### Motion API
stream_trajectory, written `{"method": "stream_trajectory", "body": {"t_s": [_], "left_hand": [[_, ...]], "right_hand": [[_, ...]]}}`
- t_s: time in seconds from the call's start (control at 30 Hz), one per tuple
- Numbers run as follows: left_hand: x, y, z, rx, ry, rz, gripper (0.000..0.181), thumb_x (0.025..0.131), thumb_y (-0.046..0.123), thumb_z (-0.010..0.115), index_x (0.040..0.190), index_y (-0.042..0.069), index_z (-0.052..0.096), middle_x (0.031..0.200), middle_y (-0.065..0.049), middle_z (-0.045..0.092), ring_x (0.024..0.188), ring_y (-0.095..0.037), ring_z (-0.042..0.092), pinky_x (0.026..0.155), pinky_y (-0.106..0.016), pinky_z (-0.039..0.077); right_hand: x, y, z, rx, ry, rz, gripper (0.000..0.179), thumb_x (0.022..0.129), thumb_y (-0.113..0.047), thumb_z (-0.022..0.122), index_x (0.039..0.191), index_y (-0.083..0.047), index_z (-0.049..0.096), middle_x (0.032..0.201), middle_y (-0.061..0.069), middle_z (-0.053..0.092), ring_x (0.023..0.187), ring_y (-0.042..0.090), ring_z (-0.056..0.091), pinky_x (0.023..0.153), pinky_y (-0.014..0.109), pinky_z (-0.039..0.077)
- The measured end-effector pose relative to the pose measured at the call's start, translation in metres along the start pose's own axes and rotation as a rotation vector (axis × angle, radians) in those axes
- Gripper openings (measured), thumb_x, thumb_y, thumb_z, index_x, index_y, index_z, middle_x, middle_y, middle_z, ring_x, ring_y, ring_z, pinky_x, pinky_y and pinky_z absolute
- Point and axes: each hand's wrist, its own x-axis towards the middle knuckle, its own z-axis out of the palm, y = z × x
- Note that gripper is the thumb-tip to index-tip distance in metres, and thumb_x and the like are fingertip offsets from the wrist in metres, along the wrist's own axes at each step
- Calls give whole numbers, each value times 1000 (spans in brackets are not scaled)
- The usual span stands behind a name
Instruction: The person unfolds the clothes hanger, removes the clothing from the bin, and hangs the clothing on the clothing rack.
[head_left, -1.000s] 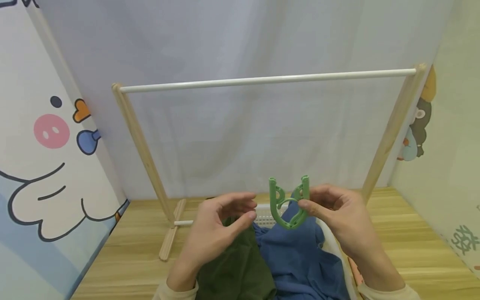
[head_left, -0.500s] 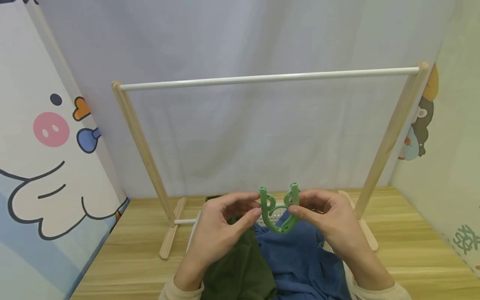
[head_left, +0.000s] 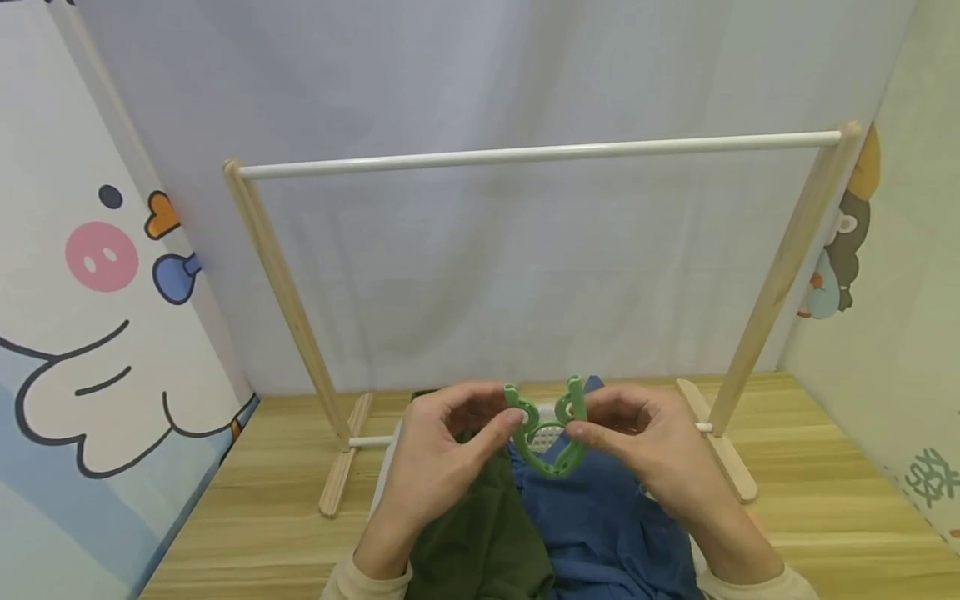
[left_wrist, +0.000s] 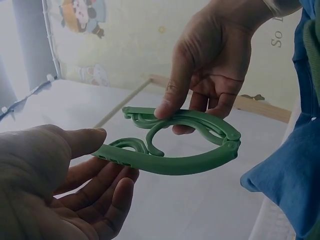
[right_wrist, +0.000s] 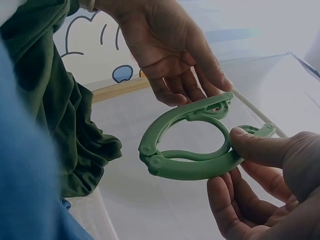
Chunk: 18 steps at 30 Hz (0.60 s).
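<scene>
A green folding clothes hanger [head_left: 552, 468] is held up between both hands, its two arms folded into a U with the hook lying inside. My left hand [head_left: 442, 458] pinches the tip of one arm, thumb on one side and fingers on the other. On the opposite arm, my right hand [head_left: 660, 442] grips with thumb and fingertips. In the left wrist view the hinge of the hanger [left_wrist: 185, 164] points away from the left hand. Below the hands lie a dark green garment [head_left: 480, 533] and a blue garment [head_left: 607, 517], side by side in a white basket [head_left: 384, 475].
Behind the basket stands a rack with a white top rod [head_left: 540, 153] and wooden posts [head_left: 288, 300]. Its wooden feet [head_left: 345, 458] rest on the wood-grain table [head_left: 247, 500]. A pale curtain [head_left: 480, 275] hangs behind, with cartoon-printed walls at both sides.
My right hand has brought the hanger left and slightly down to the left hand. The left hand, earlier apart from it, now pinches one arm, and the U has tilted slightly.
</scene>
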Motion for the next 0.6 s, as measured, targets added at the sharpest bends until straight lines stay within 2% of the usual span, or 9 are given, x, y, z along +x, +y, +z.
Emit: {"method": "stream_trajectory", "body": {"t_s": [0.23, 0.43, 0.6], "left_hand": [[0, -1, 0, 1, 18, 39, 13, 104, 19, 83, 114, 12, 85, 102, 1, 83, 88, -15, 80, 79, -35, 67], [0, 0, -1, 17, 13, 47, 13, 104, 21, 83, 113, 12, 85, 100, 1, 83, 86, -15, 80, 77, -34, 67], [0, 0, -1, 31, 4, 57, 13, 104, 20, 83, 113, 11, 85, 99, 1, 83, 86, -14, 80, 77, -34, 67]], "right_hand": [[-1, -1, 4, 5, -53, 56, 23, 98, -17, 89, 118, -8, 82, 114, 9, 83, 109, 27, 81, 94, 36, 64], [-2, -2, 4, 43, -84, 66, 25, 99, -14, 87, 120, -4, 80, 116, 11, 82, 109, 26, 81, 94, 36, 64], [-4, -6, 3, 47, -77, 73, 33, 100, -14, 87, 127, 0, 75, 117, 13, 79, 106, 24, 79, 90, 34, 65]]}}
